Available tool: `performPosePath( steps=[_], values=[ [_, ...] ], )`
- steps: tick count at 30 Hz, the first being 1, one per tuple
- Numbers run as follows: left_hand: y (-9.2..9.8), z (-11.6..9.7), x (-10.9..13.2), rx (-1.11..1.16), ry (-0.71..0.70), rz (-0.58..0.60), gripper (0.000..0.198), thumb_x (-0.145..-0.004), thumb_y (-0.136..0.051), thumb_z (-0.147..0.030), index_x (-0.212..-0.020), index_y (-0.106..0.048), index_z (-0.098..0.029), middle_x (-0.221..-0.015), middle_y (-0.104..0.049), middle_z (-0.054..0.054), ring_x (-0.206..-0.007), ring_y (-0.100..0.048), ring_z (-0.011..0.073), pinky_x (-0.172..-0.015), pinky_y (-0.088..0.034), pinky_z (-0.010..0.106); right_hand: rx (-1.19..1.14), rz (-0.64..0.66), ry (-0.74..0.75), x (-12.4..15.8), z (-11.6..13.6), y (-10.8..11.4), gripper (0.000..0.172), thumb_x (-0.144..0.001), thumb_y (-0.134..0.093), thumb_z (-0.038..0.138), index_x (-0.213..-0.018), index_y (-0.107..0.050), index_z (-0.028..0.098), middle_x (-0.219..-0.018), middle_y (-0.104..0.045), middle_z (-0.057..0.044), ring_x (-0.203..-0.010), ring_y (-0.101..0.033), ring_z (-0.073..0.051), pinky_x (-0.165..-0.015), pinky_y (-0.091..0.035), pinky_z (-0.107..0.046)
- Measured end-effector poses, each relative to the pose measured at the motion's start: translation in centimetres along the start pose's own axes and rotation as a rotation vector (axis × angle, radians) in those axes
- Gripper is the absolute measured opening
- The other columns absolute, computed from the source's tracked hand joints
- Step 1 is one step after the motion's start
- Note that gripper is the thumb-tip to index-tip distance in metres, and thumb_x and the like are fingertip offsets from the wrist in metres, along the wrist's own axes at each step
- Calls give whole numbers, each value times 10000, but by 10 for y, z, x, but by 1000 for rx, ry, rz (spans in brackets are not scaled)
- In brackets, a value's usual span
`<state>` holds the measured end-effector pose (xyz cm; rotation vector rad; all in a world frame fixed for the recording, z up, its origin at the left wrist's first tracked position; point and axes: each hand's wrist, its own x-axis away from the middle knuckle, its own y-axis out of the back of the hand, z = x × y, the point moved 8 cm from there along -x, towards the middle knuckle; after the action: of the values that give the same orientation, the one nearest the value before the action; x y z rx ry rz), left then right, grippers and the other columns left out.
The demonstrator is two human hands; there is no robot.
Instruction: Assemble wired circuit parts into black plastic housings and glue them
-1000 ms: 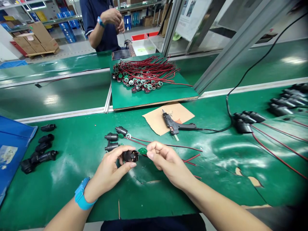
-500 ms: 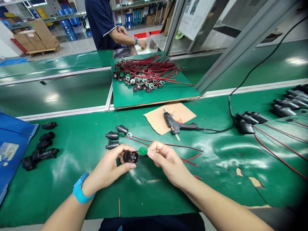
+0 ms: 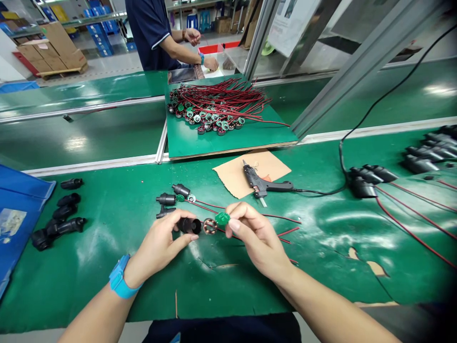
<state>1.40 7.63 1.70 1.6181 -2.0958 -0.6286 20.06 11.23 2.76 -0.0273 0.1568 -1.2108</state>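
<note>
My left hand is closed around a black cylindrical housing, its open end facing right. Between thumb and fingertips, my right hand pinches a small round green circuit board. A ring-shaped copper coil hangs beside the board, apart from the housing's mouth. Just behind my left hand lie more black housings, with a board and a round part on red wires near them. Other red wires stretch along the bench past my right hand.
A glue gun rests on brown cardboard. Behind it, a raised board carries a heap of red-wired coils. Black housings and a blue bin are left; wired housings are right. A co-worker stands beyond.
The coil now shows outside the housing, between my hands. My right hand has moved slightly right and up with the circuit board. The housing has turned a little; the co-worker's far hand has risen.
</note>
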Motion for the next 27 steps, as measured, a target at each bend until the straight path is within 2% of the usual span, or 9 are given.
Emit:
performPosePath(
  steps=[2,6,8,10,13,16,19,22,27],
  values=[
    [-3,-1,1,-19,-23,24,297,-952,-695,-365,-1218,-641,-243,-1124,-744,47,-986,-696,217,-866,-542,344,-11,-28,5,0,0,5,271,-967,-637,435,-836,-585,203,-936,-653,-38,-697,-614,-125,-676,-519,-279],
    [-15,-7,2,-151,-118,94,298,-943,-713,-321,-1223,-641,-249,-1222,-722,59,-1123,-660,255,-976,-522,416,-8,-55,-76,2,-7,11,289,-972,-632,462,-846,-568,210,-817,-685,-18,-699,-667,-144,-734,-547,-301],
    [-19,-7,2,-220,-137,102,360,-913,-751,-347,-1237,-634,-240,-1247,-712,73,-1155,-645,285,-997,-513,460,-40,-61,-96,3,-10,11,306,-952,-653,486,-844,-564,214,-790,-695,-18,-721,-696,-167,-761,-564,-324],
    [-19,-8,2,-195,-147,67,493,-869,-789,-427,-1289,-609,-242,-1263,-704,83,-1157,-649,293,-992,-523,464,-98,-50,-104,3,-11,9,299,-943,-669,480,-849,-567,215,-804,-713,-21,-747,-722,-179,-778,-576,-333],
    [-8,-11,4,-13,-147,-90,593,-846,-797,-485,-1338,-564,-249,-1231,-712,79,-1064,-698,246,-923,-564,390,-203,-4,-120,3,-12,3,248,-959,-672,425,-860,-580,216,-808,-724,-11,-774,-740,-167,-790,-587,-309],
    [5,-15,10,95,-195,-282,502,-855,-809,-416,-1278,-594,-251,-1177,-723,59,-987,-715,200,-872,-571,322,-292,29,-143,3,-14,-3,212,-961,-684,378,-858,-593,218,-780,-714,8,-784,-741,-150,-763,-588,-266],
    [12,-23,16,77,-302,-394,342,-868,-811,-309,-1170,-663,-248,-1129,-737,49,-1034,-701,192,-907,-559,297,-322,42,-183,5,-17,-8,210,-959,-692,368,-846,-599,217,-812,-734,-1,-782,-741,-146,-742,-582,-250],
    [14,-27,18,81,-347,-397,255,-879,-798,-241,-1115,-700,-242,-1078,-758,42,-1034,-706,178,-932,-553,278,-315,59,-199,6,-18,-11,221,-962,-687,383,-846,-596,219,-842,-750,-16,-785,-743,-157,-743,-578,-259],
    [16,-26,17,134,-323,-376,139,-912,-754,-195,-1044,-735,-236,-992,-780,28,-951,-727,155,-860,-559,236,-296,79,-196,8,-21,-12,242,-964,-680,418,-856,-584,224,-830,-751,-14,-792,-743,-161,-784,-572,-275]
  ],
)
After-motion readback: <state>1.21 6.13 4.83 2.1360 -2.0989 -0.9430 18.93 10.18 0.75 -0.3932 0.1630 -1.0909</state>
